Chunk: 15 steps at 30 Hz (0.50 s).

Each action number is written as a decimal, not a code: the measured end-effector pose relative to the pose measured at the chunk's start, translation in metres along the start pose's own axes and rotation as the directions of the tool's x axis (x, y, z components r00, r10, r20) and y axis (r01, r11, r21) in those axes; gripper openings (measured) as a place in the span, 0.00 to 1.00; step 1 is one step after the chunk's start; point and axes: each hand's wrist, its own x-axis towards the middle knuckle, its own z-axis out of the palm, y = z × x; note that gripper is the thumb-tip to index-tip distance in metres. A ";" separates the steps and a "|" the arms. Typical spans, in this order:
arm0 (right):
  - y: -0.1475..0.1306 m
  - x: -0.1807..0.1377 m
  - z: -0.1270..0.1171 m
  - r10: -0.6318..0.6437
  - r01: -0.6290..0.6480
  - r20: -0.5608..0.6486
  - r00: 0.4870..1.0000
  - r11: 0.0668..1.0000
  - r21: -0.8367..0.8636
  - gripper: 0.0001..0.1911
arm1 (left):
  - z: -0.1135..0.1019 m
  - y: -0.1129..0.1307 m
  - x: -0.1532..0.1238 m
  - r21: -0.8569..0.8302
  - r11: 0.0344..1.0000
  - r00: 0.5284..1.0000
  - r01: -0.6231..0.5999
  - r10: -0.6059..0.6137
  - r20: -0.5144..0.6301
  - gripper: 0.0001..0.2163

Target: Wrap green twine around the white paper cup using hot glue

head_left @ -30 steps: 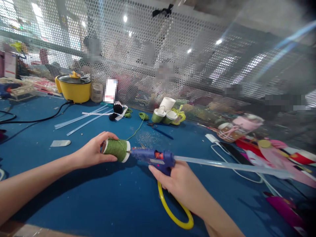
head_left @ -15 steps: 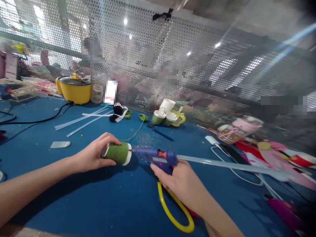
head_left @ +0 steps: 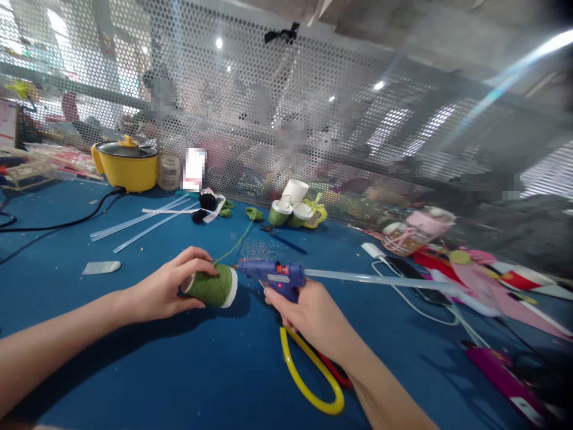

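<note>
My left hand (head_left: 174,283) is closed round a small cup wrapped in green yarn (head_left: 210,289), lying tilted on its side with its white rim (head_left: 233,288) to the right. A green strand (head_left: 237,242) runs from the cup's upper side to a small yarn bundle (head_left: 253,213) farther back. My right hand (head_left: 308,304) grips a blue glue gun (head_left: 271,273) by its handle. The nozzle points left, close to the top of the white rim; whether they touch I cannot tell. A long clear glue stick (head_left: 371,278) sticks out of the gun's back.
Yellow and red handles (head_left: 333,400) lie below my right hand. Blue-handled pliers (head_left: 289,242) and yarn-wrapped cups (head_left: 281,212) lie farther back. Loose glue sticks (head_left: 138,221) and a yellow electric pot (head_left: 128,167) are left; a phone (head_left: 421,280) and cables are right. Perforated metal panel (head_left: 250,119) behind.
The view has shifted slightly to the right. The nozzle has moved from the middle of the white rim to its upper edge. The green strand now runs straighter up from the cup.
</note>
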 end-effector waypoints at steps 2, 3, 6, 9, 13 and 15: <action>0.003 0.004 -0.001 0.017 -0.018 0.018 1.000 0.998 0.060 0.11 | 0.000 0.001 0.000 -0.010 1.000 1.000 0.008 -0.008 0.001 0.18; 0.005 0.006 -0.002 0.018 -0.020 0.024 1.000 0.994 0.104 0.11 | 0.000 0.001 -0.001 -0.019 1.000 1.000 0.015 -0.015 -0.003 0.18; 0.013 0.018 -0.008 0.036 -0.028 -0.028 0.999 0.966 0.258 0.13 | 0.001 -0.001 -0.001 -0.054 0.997 0.997 0.062 -0.064 -0.048 0.18; 0.023 0.036 -0.015 0.127 -0.076 -0.156 0.980 0.952 0.297 0.09 | 0.003 -0.005 0.000 -0.115 0.986 0.984 0.122 -0.135 -0.115 0.19; 0.042 0.061 -0.021 0.200 -0.166 -0.193 0.961 0.970 0.180 0.12 | 0.006 -0.006 0.001 -0.226 0.954 0.961 0.196 -0.233 -0.147 0.19; 0.054 0.069 -0.021 0.235 -0.217 -0.198 0.952 0.970 0.109 0.16 | 0.006 -0.005 0.002 -0.239 0.947 0.956 0.216 -0.254 -0.144 0.19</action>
